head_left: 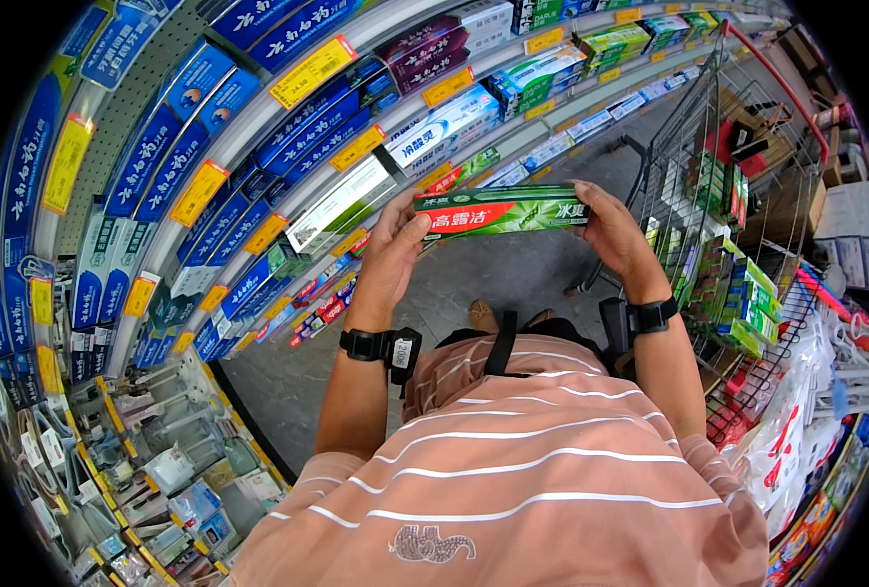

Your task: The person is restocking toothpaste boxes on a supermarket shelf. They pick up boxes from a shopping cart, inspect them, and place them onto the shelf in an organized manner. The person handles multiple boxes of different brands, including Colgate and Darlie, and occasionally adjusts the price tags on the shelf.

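Observation:
A long green and red toothpaste box (pixel 503 213) is held level in front of me, one end in each hand. My left hand (pixel 395 240) grips its left end, the thumb lying on the front face. Around the right end close the fingers of my right hand (pixel 610 230). Both wrists wear black straps with small devices on them. Just beyond the box rise shelves of toothpaste boxes; the nearest are a white and green box (pixel 341 207) by my left hand and white and blue boxes (pixel 444 127) farther up.
A wire shopping cart (pixel 669 147) with a red handle stands at my right, with green toothpaste boxes (pixel 747 298) in it. Shelf edges carry yellow price tags (pixel 312 73). Hanging packaged goods (pixel 180 470) fill a rack at the lower left. Grey floor (pixel 464 274) shows below my hands.

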The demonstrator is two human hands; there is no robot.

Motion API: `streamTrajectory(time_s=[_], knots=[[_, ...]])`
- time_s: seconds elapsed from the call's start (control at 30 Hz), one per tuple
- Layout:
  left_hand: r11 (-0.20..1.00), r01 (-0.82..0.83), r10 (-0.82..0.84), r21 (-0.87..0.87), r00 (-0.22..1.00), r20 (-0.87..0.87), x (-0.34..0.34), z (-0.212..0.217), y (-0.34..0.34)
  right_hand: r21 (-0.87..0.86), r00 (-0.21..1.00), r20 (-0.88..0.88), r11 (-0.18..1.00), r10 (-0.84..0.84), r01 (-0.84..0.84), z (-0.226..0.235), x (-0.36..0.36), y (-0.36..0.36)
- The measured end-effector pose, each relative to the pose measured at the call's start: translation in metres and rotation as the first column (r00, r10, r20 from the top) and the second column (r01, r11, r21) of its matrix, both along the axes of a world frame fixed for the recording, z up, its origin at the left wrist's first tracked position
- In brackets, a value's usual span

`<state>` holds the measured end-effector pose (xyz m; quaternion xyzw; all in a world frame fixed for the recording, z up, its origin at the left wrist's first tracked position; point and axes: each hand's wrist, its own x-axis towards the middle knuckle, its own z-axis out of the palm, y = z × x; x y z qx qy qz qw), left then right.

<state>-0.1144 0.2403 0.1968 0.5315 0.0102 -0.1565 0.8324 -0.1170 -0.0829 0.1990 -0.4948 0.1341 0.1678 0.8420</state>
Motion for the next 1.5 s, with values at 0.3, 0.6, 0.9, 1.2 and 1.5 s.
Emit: streamTrajectory(time_s=[0.3,0.6,0.9,1.2,1.5], knots=[[0.994,0.065,-0.063,-0.091,0.998,0.022,-0.007,0.002,-0.002,0.079,0.994,0.106,0.997,-0.023,0.015,0.003,-0.007,0.002],[0.993,0.07,-0.073,-0.1,0.997,-0.019,-0.01,0.003,-0.004,0.079,0.99,0.138,0.997,-0.017,0.006,0.012,-0.015,0.005],[0.99,0.066,-0.085,0.127,0.985,0.152,-0.019,0.004,-0.007,0.084,0.965,0.259,0.996,-0.037,0.016,0.003,-0.018,0.003],[0.967,0.166,-0.157,0.195,0.986,-0.061,-0.013,-0.026,0.004,-0.139,0.998,0.065,0.99,-0.018,0.026,-0.016,-0.021,0.002],[0.993,0.036,0.004,0.114,0.943,-0.333,-0.013,-0.109,-0.02,-0.279,0.983,-0.181,0.96,-0.04,-0.013,-0.111,0.003,-0.004]])
